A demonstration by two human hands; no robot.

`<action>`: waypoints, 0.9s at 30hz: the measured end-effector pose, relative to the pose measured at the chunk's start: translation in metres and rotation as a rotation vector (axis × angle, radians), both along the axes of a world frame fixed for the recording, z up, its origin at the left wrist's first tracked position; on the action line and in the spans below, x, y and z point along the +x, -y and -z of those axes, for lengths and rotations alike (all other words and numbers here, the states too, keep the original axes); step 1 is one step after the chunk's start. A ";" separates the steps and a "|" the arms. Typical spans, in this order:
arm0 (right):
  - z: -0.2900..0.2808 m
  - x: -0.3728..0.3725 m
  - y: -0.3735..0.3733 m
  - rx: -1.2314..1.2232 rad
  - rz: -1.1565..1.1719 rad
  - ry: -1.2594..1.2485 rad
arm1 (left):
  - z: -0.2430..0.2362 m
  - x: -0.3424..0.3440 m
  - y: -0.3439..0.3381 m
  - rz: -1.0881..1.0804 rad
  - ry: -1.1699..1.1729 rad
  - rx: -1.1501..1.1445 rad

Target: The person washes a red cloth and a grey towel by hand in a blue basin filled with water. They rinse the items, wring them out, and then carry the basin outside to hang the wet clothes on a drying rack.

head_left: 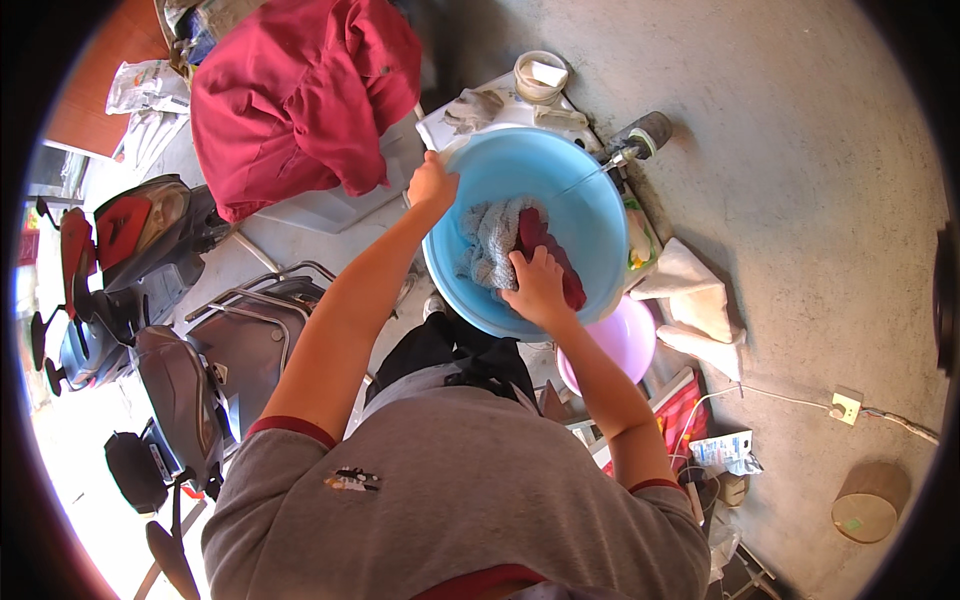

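A blue basin (pixel 592 245) sits at the front of a white sink (pixel 440 130). My left hand (pixel 432 188) grips its upper left rim. Inside lie a grey knit cloth (pixel 488 228) and a dark red cloth (pixel 530 225). My right hand (pixel 537 285) is closed over these cloths, its fingertips partly hidden in the fabric. A thin stream of water runs into the basin from a tap (pixel 630 150) at the upper right.
A pink basin (pixel 625 345) sits below at right. A container (pixel 540 80) stands behind. Red fabric (pixel 295 110) is piled at upper left, with scooters (pixel 130 245) and metal-framed chairs (pixel 250 340) at left. A socket with cable (pixel 845 405) is at right.
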State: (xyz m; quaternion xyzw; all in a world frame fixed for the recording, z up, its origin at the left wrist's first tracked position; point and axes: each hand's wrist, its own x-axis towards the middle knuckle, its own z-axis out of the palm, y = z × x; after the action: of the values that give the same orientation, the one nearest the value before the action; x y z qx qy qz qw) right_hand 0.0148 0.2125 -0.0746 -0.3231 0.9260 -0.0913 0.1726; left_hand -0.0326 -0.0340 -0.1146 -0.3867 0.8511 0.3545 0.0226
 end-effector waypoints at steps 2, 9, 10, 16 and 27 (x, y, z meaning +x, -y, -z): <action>-0.027 -0.032 0.012 0.093 0.099 0.218 | 0.001 0.004 0.000 -0.006 -0.011 -0.004; 0.054 -0.085 0.063 0.204 0.018 0.008 | 0.001 0.000 -0.002 0.021 -0.035 -0.002; 0.065 -0.084 0.070 0.210 0.023 -0.023 | 0.004 -0.001 -0.001 0.025 -0.046 -0.007; 0.092 -0.114 0.078 0.110 -0.092 -0.052 | -0.003 0.002 -0.002 0.020 -0.038 0.010; -0.021 -0.109 -0.001 -0.534 0.305 -0.093 | 0.001 0.005 -0.001 -0.014 -0.050 0.049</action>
State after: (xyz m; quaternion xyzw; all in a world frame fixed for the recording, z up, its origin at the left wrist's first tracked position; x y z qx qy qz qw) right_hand -0.0941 0.2136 -0.0537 -0.2181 0.9140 -0.3413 0.0232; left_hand -0.0280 -0.0327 -0.1160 -0.3829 0.8396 0.3851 0.0081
